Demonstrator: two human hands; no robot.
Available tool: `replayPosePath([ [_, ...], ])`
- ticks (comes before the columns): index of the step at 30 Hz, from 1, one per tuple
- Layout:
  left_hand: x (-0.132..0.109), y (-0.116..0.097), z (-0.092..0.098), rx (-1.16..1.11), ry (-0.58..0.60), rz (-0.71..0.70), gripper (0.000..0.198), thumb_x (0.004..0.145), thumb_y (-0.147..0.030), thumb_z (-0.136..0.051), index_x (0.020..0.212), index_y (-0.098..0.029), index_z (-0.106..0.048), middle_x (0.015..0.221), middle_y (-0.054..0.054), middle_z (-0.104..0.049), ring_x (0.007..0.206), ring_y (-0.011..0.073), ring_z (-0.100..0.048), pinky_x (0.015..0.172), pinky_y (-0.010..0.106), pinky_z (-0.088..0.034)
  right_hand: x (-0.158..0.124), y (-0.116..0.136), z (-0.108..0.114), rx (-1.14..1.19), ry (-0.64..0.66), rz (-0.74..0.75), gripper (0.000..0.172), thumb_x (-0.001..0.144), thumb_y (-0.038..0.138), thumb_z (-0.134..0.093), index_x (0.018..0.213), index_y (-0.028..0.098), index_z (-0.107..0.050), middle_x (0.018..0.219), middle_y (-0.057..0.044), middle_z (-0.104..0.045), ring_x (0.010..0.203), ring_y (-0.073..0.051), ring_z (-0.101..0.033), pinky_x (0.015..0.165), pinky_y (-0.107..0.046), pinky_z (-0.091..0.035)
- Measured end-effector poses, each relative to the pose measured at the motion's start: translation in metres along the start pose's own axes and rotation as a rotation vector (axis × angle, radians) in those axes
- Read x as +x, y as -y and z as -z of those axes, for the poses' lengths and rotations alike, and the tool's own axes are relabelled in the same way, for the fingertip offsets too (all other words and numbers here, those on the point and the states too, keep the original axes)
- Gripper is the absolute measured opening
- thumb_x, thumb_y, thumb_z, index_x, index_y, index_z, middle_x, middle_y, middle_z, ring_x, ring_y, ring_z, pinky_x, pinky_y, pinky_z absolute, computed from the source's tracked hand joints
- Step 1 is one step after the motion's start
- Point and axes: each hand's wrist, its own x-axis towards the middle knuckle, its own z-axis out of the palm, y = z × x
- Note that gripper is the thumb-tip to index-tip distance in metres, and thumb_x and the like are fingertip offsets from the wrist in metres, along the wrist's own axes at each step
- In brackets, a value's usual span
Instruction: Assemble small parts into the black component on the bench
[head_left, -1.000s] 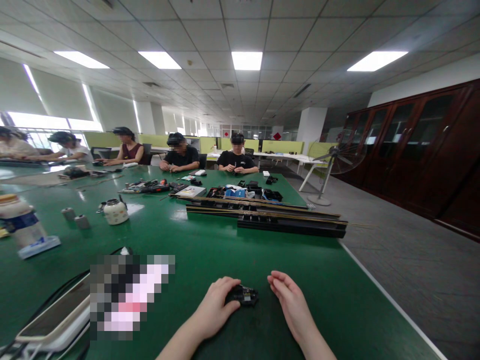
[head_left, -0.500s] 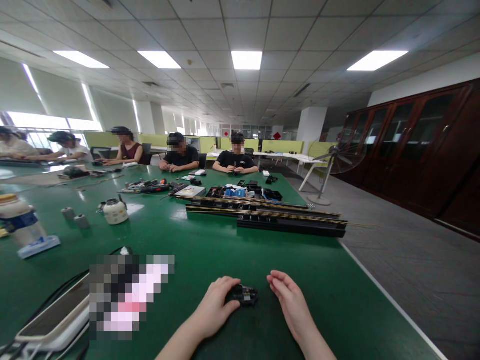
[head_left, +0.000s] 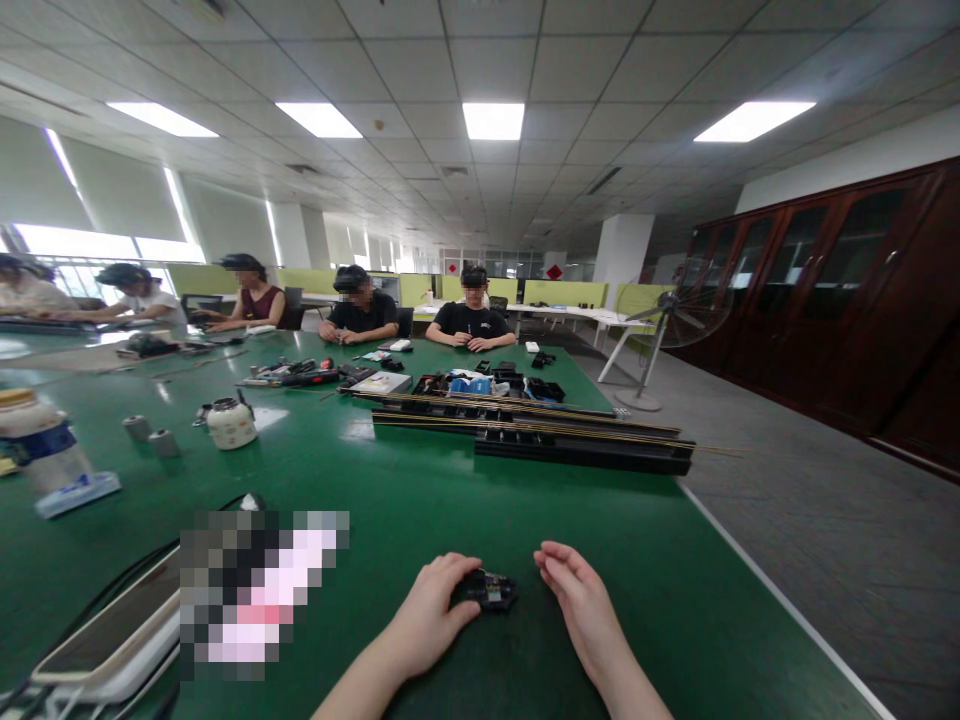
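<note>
My left hand (head_left: 435, 610) rests on the green table (head_left: 390, 490) near its front edge, fingers curled around a small black electronic part (head_left: 489, 590) that lies on the surface. My right hand (head_left: 581, 600) lies just right of that part, fingers bent loosely inward and together, a small gap away from it; nothing shows in it. Both forearms enter from the bottom of the view.
Long black rails (head_left: 540, 435) lie across the table's middle. A phone (head_left: 105, 630) with cables sits at the left front, a bottle (head_left: 37, 440) and a small white pot (head_left: 231, 422) farther left. Several people (head_left: 472, 320) sit at the far end. The table's right edge (head_left: 750, 570) borders grey floor.
</note>
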Motion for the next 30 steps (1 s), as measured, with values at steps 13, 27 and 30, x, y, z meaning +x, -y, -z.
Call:
replayPosePath([
  [13, -0.0004, 0.0037, -0.0016, 0.009, -0.006, -0.014, 0.041, 0.074, -0.017, -0.055, 0.115, -0.022, -0.052, 0.114, 0.005, -0.056, 0.105, 0.0217, -0.048, 0.094, 0.034, -0.035, -0.0005, 0.0012, -0.0006, -0.01, -0.009, 0.006, 0.033, 0.052, 0.039, -0.075, 0.078, 0.02, -0.067, 0.082, -0.004, -0.068, 0.092, -0.025, -0.059, 0.088, -0.038, -0.041],
  [27, -0.0003, 0.0055, -0.0023, -0.003, -0.016, -0.024, 0.041, 0.074, -0.018, -0.055, 0.114, -0.023, -0.052, 0.112, 0.005, -0.056, 0.104, 0.0215, -0.049, 0.093, 0.033, -0.035, 0.0022, -0.0023, 0.0002, 0.003, -0.004, -0.003, 0.034, 0.053, 0.04, -0.075, 0.079, 0.02, -0.066, 0.082, -0.004, -0.068, 0.092, -0.024, -0.058, 0.089, -0.037, -0.041],
  [30, -0.0001, 0.0049, -0.0021, 0.002, -0.013, -0.019, 0.041, 0.074, -0.018, -0.056, 0.114, -0.023, -0.052, 0.113, 0.005, -0.056, 0.105, 0.0216, -0.048, 0.094, 0.033, -0.035, 0.0024, -0.0022, 0.0004, -0.001, -0.005, -0.008, 0.034, 0.052, 0.04, -0.075, 0.079, 0.02, -0.066, 0.082, -0.004, -0.068, 0.092, -0.024, -0.058, 0.089, -0.037, -0.041],
])
